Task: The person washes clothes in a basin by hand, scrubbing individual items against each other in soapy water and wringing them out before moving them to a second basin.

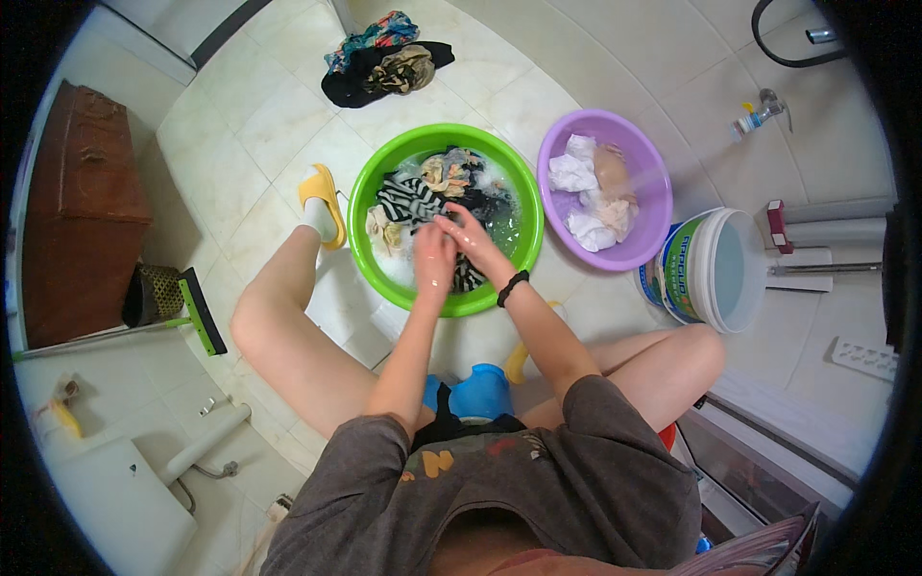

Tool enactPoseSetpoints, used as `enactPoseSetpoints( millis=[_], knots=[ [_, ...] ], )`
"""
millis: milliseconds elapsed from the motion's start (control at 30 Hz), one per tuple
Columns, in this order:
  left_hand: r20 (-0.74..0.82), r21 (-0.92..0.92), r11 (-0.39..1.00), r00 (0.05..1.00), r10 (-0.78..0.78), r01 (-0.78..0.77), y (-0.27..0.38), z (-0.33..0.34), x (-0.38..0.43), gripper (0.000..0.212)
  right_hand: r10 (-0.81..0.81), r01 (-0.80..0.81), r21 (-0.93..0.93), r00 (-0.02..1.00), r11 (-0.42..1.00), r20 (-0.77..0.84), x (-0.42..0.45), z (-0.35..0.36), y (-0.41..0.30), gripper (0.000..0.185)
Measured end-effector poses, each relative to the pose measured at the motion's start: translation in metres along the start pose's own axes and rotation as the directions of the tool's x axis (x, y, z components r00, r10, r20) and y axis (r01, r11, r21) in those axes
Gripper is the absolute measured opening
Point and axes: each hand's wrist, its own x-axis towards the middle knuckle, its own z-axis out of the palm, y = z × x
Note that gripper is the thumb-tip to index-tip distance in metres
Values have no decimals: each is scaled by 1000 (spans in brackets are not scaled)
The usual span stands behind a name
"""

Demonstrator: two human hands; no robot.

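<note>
Before me a green plastic basin (534, 237) holds soapy water with clothes in it. A black-and-white striped garment (409, 200) lies there, partly under my hands. My left hand (434, 259) is wet and bent down over it, fingertips hidden. Beside it my right hand (470, 232) touches the left with its fingers, a black band on its wrist. Whether either hand grips cloth cannot be made out. Around them float a patterned beige cloth (446, 175), a cream cloth (383, 229) and dark fabric.
Water from a wall tap (772, 104) runs into a purple basin (551, 216) with white garments (574, 173) and beige ones. A bucket of water (695, 270) stands to its right. Dark and patterned clothes (382, 65) lie on the tiles. A squeegee (202, 313) is at left.
</note>
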Motion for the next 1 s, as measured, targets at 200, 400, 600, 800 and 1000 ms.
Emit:
enactPoseSetpoints(
  millis=[200,400,600,800,1000],
  knots=[
    [92,-317,945,989,115,-80,36,7,-20,27,69,-94,-234,991,968,-116,-11,-60,-30,30],
    [218,-52,991,967,129,-121,9,-2,19,57,186,-63,-418,948,906,259,-41,-76,-75,28],
    [908,249,939,395,-141,-238,-31,0,57,40,272,-95,-519,922,850,277,-41,-78,-82,29],
    [960,94,939,219,-172,330,-49,39,64,41,-72,-109,-749,976,654,-205,17,-145,19,34],
    [717,262,816,462,-522,515,-136,96,10,45,-154,-338,-890,905,305,-396,46,-99,94,25]
  ],
)
